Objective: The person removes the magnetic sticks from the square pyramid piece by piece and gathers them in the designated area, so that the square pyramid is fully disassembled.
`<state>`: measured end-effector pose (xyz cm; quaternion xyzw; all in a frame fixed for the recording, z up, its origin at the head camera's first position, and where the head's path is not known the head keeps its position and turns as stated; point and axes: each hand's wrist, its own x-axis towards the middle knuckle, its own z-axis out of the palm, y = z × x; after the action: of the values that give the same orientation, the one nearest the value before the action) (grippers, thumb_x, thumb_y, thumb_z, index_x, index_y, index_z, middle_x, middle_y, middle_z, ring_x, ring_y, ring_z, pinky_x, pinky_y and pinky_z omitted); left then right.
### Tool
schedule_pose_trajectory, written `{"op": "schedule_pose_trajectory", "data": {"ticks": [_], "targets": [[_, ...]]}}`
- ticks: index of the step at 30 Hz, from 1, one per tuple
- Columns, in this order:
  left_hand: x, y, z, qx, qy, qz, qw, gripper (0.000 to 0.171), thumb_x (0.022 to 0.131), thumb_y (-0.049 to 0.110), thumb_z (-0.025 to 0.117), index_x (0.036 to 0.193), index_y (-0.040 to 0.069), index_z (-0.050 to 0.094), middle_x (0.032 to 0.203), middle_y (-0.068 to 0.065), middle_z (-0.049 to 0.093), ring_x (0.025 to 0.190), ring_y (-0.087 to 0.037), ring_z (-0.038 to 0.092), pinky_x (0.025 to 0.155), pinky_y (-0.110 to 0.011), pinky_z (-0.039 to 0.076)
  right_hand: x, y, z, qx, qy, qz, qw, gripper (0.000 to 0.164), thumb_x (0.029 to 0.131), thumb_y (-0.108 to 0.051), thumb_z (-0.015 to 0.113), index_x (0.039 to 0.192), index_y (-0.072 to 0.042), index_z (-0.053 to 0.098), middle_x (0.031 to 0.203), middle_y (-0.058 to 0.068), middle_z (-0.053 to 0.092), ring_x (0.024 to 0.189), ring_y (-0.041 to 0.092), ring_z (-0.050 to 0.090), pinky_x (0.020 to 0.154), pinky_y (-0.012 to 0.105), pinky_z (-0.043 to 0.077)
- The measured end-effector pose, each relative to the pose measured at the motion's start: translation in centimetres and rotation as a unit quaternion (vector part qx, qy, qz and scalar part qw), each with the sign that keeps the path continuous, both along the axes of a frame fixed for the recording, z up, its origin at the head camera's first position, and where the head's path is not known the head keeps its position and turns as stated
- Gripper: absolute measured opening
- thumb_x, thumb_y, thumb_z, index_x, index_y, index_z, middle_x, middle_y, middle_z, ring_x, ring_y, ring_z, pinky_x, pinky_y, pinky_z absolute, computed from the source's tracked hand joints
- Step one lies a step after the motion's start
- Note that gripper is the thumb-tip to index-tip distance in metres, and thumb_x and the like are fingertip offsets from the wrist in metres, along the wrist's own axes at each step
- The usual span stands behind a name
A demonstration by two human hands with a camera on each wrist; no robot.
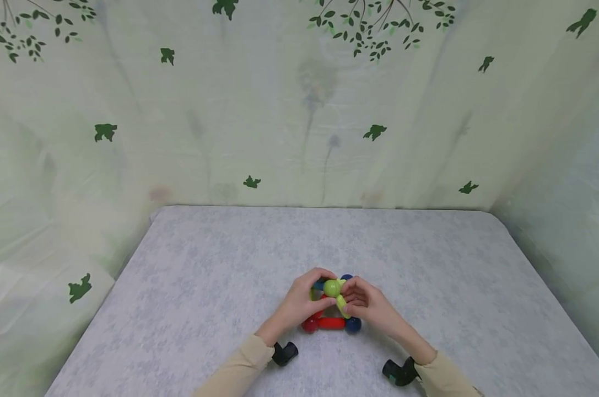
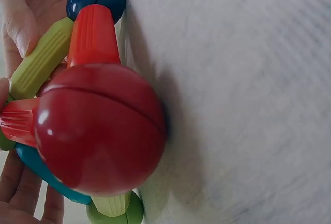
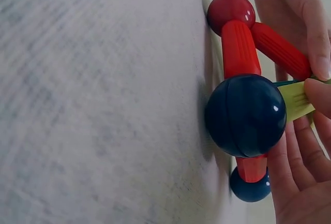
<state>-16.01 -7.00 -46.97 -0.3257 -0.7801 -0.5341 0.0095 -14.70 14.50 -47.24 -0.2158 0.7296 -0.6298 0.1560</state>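
Note:
A pyramid of magnetic balls and rods stands on the table in the head view. Its near base has a red ball [image 1: 310, 324], a red rod [image 1: 332, 323] and a dark blue ball [image 1: 352, 325]. A lime green ball [image 1: 332, 288] forms the top. My left hand [image 1: 297, 298] grips the top from the left, fingers behind and thumb in front. From the right, my right hand [image 1: 373, 309] pinches a sloping yellow-green rod [image 1: 343, 306] just under the green ball. A teal rod [image 2: 49, 175] shows behind the red ball in the left wrist view, partly hidden.
Another blue ball [image 1: 346, 277] sits at the pyramid's far right corner. Black wrist cameras [image 1: 285, 354] hang under both sleeves, close over the grey mottled table [image 1: 205, 264]. Behind the table's far edge hangs a pale curtain [image 1: 279, 110] with leaf prints.

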Motion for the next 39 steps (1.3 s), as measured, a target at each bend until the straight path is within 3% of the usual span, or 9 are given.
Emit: {"op": "schedule_pose_trajectory", "data": {"ticks": [7, 22, 30, 34, 39], "targets": [[-0.1, -0.3, -0.2, 0.006, -0.001, 0.008, 0.9999, 0.035, 0.085, 0.015, 0.073, 0.117, 0.012, 0.058, 0.114, 0.001, 0.061, 0.103, -0.014, 0.057, 0.088, -0.042, 0.048, -0.1, -0.3, -0.2, 0.001, 0.009, 0.000, 1.000, 0.027, 0.090, -0.004, 0.065, 0.112, 0.004, 0.051, 0.109, 0.016, 0.055, 0.097, 0.026, 0.060, 0.082, 0.029, 0.051], [-0.3, -0.5, -0.5, 0.037, -0.028, -0.012, 0.9988, 0.035, 0.086, 0.009, 0.071, 0.118, 0.009, 0.057, 0.115, -0.005, 0.061, 0.103, -0.018, 0.057, 0.089, -0.042, 0.047, -0.1, -0.2, -0.5, 0.003, 0.010, -0.004, 1.000, 0.028, 0.090, -0.006, 0.066, 0.113, 0.002, 0.052, 0.111, 0.016, 0.055, 0.100, 0.027, 0.059, 0.086, 0.029, 0.050], [-0.7, -1.1, -0.3, 0.022, -0.028, -0.007, 0.9993, 0.035, 0.086, 0.012, 0.071, 0.118, 0.012, 0.056, 0.114, -0.001, 0.061, 0.101, -0.014, 0.056, 0.091, -0.036, 0.046, 0.1, -0.4, -0.4, -0.001, 0.008, -0.001, 1.000, 0.027, 0.091, -0.007, 0.065, 0.113, 0.002, 0.053, 0.112, 0.017, 0.055, 0.101, 0.027, 0.059, 0.087, 0.029, 0.049], [-0.8, -1.0, -0.2, 0.014, -0.023, -0.012, 0.9996, 0.036, 0.085, 0.009, 0.072, 0.118, 0.007, 0.056, 0.115, -0.006, 0.061, 0.101, -0.018, 0.056, 0.092, -0.042, 0.046, -0.1, -0.1, -0.2, 0.003, 0.022, -0.021, 1.000, 0.023, 0.092, -0.008, 0.063, 0.111, 0.002, 0.055, 0.111, 0.016, 0.059, 0.101, 0.026, 0.060, 0.086, 0.028, 0.050], [-0.7, -0.9, 0.1, 0.012, -0.034, -0.019, 0.9992, 0.036, 0.084, 0.002, 0.071, 0.117, -0.001, 0.056, 0.114, -0.014, 0.062, 0.101, -0.024, 0.057, 0.092, -0.050, 0.044, -1.3, 0.3, 0.0, 0.030, 0.082, -0.079, 0.993, 0.017, 0.091, -0.006, 0.064, 0.106, 0.000, 0.060, 0.107, 0.013, 0.063, 0.100, 0.027, 0.060, 0.089, 0.036, 0.049]]}}
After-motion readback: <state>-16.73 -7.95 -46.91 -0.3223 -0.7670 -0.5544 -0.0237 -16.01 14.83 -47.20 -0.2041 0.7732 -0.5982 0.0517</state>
